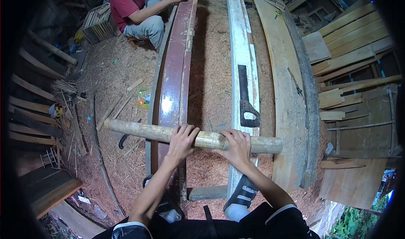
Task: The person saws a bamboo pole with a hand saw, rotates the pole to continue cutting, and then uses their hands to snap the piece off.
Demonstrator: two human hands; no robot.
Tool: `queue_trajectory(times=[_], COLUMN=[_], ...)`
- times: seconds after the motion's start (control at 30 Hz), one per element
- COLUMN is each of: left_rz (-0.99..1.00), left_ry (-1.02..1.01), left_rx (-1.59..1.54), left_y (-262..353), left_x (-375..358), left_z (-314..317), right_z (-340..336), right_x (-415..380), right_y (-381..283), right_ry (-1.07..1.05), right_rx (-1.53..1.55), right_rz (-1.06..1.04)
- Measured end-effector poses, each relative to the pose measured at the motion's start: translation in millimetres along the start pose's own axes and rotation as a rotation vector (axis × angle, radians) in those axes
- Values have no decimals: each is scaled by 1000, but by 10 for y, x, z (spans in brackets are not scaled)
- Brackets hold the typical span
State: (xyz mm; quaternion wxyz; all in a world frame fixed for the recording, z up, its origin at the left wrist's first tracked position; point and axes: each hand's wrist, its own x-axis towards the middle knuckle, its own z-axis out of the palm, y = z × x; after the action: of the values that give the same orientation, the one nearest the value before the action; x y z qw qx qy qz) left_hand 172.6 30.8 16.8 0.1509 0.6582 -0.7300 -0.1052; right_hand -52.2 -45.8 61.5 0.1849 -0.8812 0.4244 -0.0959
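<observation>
A thick bamboo pole [139, 129] lies crosswise over a maroon-painted beam [171, 91] and a white-painted beam [236, 40]. My left hand [182, 141] is wrapped over the pole near its middle, above the maroon beam. A short way to the right, my right hand [237, 145] grips the same pole over the white beam. Part of the fingers on the far side is hidden. Just beyond my right hand, a handsaw [249, 108] with a dark blade and handle rests on the white beam.
A person in a red shirt [126, 4] squats at the far left of the maroon beam, hands at its end. Long planks [276, 40] lie on the right. Stacked boards [350, 36] stand farther right. Wood shavings cover the floor; a bottle [141, 99] stands left.
</observation>
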Motion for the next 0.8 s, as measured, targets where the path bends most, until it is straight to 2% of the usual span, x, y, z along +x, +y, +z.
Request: queue_trajectory(times=[0.13, 0.2, 0.23, 0.3, 0.47, 0.53, 0.57, 0.6, 0.67, 0.73, 0.8], left_rz=[-34, -21, -27, -43, -92, -102, -100, -100, -125, -119, -120], left_ry=[12, 44, 57, 46, -48, -82, -68, -78, -145, -154, -156], left_rx=[45, 74, 109, 115, 140, 148, 137, 141, 181, 177, 175], left_y=[63, 39, 44, 65, 105, 97, 91, 82, 80, 71, 31], left_x=[3, 28, 33, 26, 96, 114, 112, 116, 107, 125, 148], left_z=[197, 341, 413, 446, 324, 359, 375, 378, 382, 373, 363], right_z=[179, 126, 139, 158, 375, 361, 433, 421, 341, 314, 263], right_x=[191, 312, 343, 386, 483, 560, 565, 614, 719, 757, 821], right_y=[336, 509, 639, 869, 1051, 1034, 1113, 1090, 970, 884, 828], right_ry=[-98, 21, 24, 57, -3, -51, 46, 42, 6, 65, 187], right_rx=[164, 241, 244, -92, -194, -252, -214, -206, 34, 103, 642], right_rz=[153, 329, 327, 295, 314, 380, 282, 286, 416, 478, 601])
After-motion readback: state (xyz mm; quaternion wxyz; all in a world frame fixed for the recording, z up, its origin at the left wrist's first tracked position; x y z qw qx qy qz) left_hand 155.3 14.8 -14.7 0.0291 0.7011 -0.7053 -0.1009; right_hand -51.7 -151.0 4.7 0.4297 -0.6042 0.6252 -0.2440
